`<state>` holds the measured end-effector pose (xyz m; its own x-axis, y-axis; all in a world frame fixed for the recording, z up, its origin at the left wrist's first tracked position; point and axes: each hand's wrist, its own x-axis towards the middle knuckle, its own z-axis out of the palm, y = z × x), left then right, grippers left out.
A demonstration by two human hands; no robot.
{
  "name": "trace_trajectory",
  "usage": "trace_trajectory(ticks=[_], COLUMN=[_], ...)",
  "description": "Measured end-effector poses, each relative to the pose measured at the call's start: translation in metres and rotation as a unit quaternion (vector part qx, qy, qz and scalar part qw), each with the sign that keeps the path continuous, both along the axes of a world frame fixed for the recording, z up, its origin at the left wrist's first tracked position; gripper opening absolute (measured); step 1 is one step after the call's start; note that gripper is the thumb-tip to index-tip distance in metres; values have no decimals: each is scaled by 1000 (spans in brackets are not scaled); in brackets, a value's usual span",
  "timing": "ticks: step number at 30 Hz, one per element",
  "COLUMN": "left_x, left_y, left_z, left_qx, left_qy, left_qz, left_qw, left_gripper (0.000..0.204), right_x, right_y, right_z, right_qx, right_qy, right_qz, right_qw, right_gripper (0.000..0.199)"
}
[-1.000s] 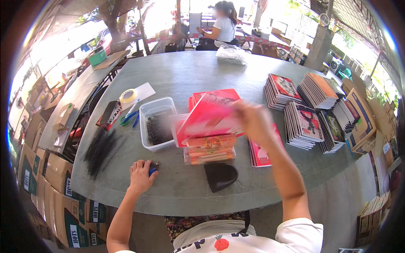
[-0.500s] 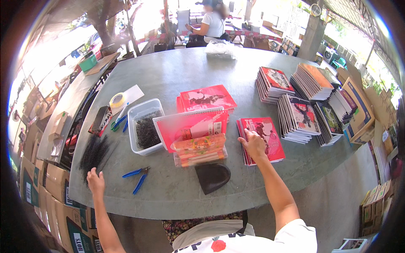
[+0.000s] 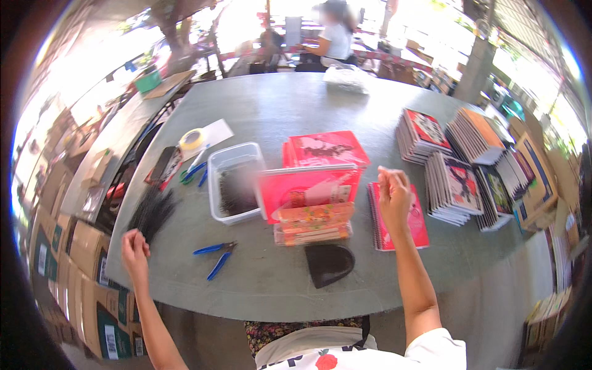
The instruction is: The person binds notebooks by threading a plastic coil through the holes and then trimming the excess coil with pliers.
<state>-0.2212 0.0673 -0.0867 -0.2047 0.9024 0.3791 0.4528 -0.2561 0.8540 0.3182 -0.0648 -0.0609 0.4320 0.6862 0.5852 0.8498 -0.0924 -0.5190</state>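
- Notebooks (image 3: 418,225) with red covers are lying flat in a low pile on the right half of the grey table (image 3: 259,117), their spiral edges facing left.
- Right hand (image 3: 393,188): I am seeing it over the upper part of that pile, fingers curled in toward the palm; I am unable to tell whether it is touching the covers or pinching anything.
- Left hand (image 3: 135,245): it is hovering at the near end of a bundle of black coils (image 3: 152,213) by the table's left edge, fingers loosely bent; I am unable to tell whether it is grasping a coil.
- Blue-handled pliers (image 3: 217,263) are lying between the hands, released, their handles spreading apart.
- Orange packets (image 3: 314,224) are lying stacked near the middle; a single red notebook (image 3: 311,190) is standing on edge just behind them, and a red pile (image 3: 330,147) is lying farther back.
- Just in front of the packets, a dark flat piece (image 3: 330,265) with one rounded end is lying.
- Left of the standing notebook, a clear plastic box (image 3: 212,185) is holding more black coils.
- Beyond that box, a tape roll (image 3: 192,144) and a white sheet (image 3: 219,131) are lying close together.
- Farther right, several mixed piles (image 3: 456,180) of notebooks are standing near a cardboard box (image 3: 538,163).
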Motion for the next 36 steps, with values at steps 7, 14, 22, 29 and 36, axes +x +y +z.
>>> trace_trajectory(ticks=[7, 14, 22, 29, 36], left_x=[86, 147, 219, 224, 236], left_y=[2, -9, -13, -30, -40], left_z=[101, 31, 10, 51, 56], left_qx=[222, -99, 51, 123, 102], left_qy=[-259, 115, 136, 93, 104], left_qz=[-80, -209, -307, -281, -224], left_qw=[937, 966, 940, 947, 964], left_gripper=[21, 38, 34, 16, 13], right_x=[-122, -153, -149, -149, -141], right_y=[102, 91, 91, 86, 85], right_z=[46, 43, 39, 48, 47], right_qx=[14, -78, -178, -157, -149], right_qy=[-179, -115, -185, -161, -114], right_qz=[212, 294, 244, 243, 300], right_qw=[961, 946, 935, 944, 935], right_gripper=[19, 18, 35, 29, 18])
